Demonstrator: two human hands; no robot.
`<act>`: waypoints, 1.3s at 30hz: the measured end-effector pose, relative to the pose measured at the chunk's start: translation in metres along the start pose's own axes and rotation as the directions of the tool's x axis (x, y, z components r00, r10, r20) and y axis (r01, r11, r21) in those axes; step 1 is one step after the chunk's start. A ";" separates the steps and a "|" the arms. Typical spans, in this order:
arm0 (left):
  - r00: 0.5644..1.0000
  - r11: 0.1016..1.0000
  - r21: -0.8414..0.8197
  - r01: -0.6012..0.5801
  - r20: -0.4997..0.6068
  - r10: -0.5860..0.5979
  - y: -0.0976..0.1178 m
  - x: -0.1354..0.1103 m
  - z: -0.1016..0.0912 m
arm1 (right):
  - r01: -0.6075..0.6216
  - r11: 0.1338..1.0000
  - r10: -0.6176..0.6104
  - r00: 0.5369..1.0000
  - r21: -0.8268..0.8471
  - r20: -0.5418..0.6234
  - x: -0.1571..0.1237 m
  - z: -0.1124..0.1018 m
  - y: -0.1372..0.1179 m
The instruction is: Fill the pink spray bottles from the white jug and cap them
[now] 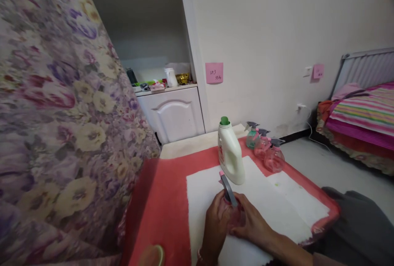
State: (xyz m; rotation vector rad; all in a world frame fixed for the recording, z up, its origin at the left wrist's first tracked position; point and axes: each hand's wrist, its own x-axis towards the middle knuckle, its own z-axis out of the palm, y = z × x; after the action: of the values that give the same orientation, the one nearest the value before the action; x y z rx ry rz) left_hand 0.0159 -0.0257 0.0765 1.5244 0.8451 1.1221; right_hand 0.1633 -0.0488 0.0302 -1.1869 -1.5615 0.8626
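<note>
Both my hands are wrapped round a small pink spray bottle point(234, 216) with a grey trigger head point(227, 188) over a white sheet point(264, 200) on the red table point(163, 204). My left hand point(215, 227) grips its left side and my right hand point(250, 223) its right side. Just beyond stands a white detergent jug point(230, 153) with a green cap.
Three spray bottles, one green point(252, 136) and two pink point(273, 157), stand at the table's far right edge. A floral curtain point(61, 114) fills the left. A white cabinet point(172, 112) and a bed point(363, 122) lie further off.
</note>
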 end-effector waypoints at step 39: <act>0.970 0.992 -0.121 0.028 -0.235 -0.056 0.018 0.017 0.011 | 0.137 0.987 -0.149 0.974 -0.080 -0.173 0.030 -0.002 -0.036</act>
State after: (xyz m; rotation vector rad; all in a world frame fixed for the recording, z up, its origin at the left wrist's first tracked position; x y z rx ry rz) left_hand 0.0312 -0.0175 0.0978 1.2863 0.9511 1.3184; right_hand 0.1530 -0.0301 0.0724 -1.1511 -1.5180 0.5969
